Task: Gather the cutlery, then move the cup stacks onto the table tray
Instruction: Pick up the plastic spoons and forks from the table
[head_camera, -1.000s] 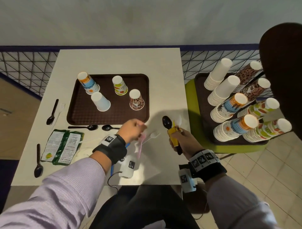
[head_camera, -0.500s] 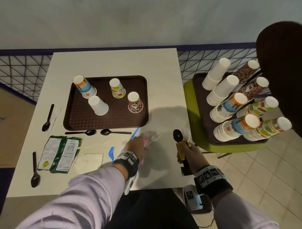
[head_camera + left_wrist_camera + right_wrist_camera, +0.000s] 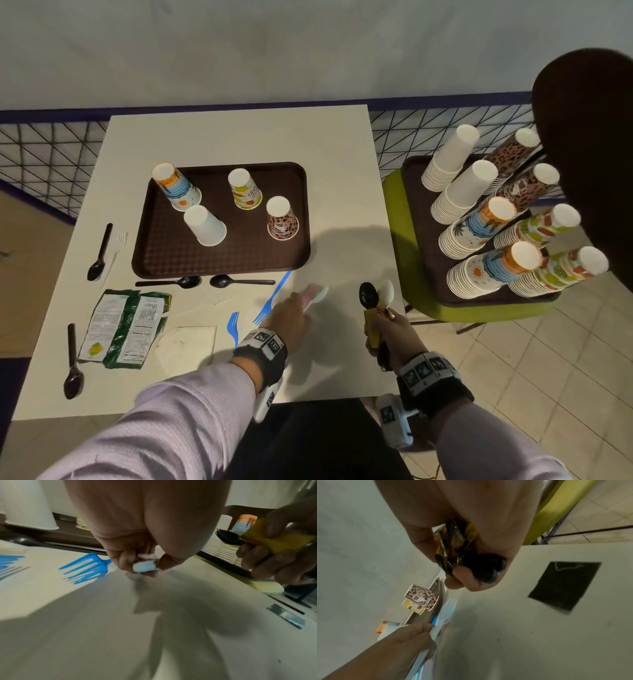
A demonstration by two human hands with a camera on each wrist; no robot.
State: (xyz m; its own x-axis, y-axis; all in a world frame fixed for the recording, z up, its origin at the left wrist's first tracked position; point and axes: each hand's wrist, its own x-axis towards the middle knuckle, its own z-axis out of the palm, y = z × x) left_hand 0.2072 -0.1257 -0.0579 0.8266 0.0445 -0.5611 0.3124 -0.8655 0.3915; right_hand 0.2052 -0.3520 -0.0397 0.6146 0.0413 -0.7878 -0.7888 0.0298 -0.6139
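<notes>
My left hand (image 3: pixel 298 305) pinches the handles of a pink piece and a pale blue fork (image 3: pixel 447 609) low over the table; the left wrist view shows the handle ends (image 3: pixel 145 565) between thumb and fingers. My right hand (image 3: pixel 381 317) grips a bundle of cutlery (image 3: pixel 371 298) with a black spoon, a white spoon and a yellow handle, near the table's right edge. Two blue forks (image 3: pixel 274 298) (image 3: pixel 233 325) lie left of my left hand. Black spoons (image 3: pixel 171 282) (image 3: pixel 239 281) lie along the table tray (image 3: pixel 164 260). The cup stacks (image 3: pixel 479 222) stand on another tray at the right.
Several single upturned cups (image 3: pixel 205 226) stand on the table tray. More black spoons (image 3: pixel 99 253) (image 3: pixel 72 363) and a white fork (image 3: pixel 116 250) lie at the table's left. A green packet (image 3: pixel 126 329) and a napkin (image 3: pixel 186 346) lie near the front. A green stool (image 3: pixel 428 305) carries the right tray.
My left hand has drawn back toward me with the pink and pale cutlery, uncovering two blue forks. My right hand has shifted its bundle toward the table's front right edge.
</notes>
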